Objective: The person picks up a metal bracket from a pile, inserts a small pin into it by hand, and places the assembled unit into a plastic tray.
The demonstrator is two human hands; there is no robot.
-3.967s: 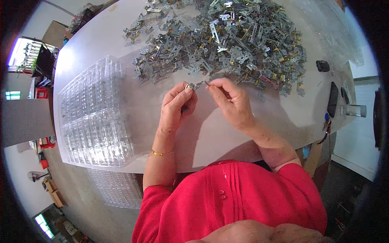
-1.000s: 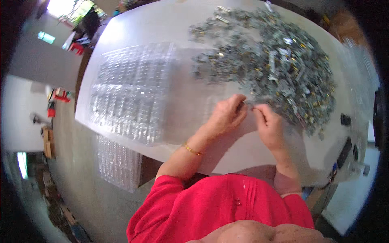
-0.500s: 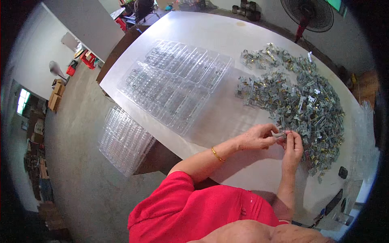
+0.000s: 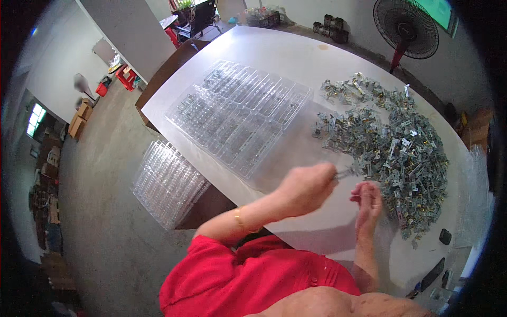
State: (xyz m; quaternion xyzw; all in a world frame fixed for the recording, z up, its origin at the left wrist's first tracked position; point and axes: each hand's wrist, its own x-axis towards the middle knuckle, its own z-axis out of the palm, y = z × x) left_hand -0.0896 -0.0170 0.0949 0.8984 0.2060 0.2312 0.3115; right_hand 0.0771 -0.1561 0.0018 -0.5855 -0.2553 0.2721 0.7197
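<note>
My left hand (image 4: pixel 311 185), with a gold bracelet on its wrist, is closed on a small grey metal fitting (image 4: pixel 346 173) that sticks out past the fingertips toward the pile. To its right, my right hand (image 4: pixel 368 198) is blurred, its fingers loosely curled and a little apart, with nothing visible in them. It is beside the near left edge of a large heap of metal fittings (image 4: pixel 409 153), grey with brass-coloured bits. Clear plastic trays (image 4: pixel 243 113) with long compartments lie left of the heap, and small parts show in several compartments.
A stack of clear trays (image 4: pixel 169 185) stands beside the left edge of the white table (image 4: pixel 285 47). Near the right edge lie a small black object (image 4: pixel 445 236) and a dark flat object (image 4: pixel 433 273). A standing fan (image 4: pixel 405 29) is behind the table.
My hands, together at the heap's edge before, have come apart. The left has moved left with the metal fitting; the right is slightly lower. The whole view has shifted a little.
</note>
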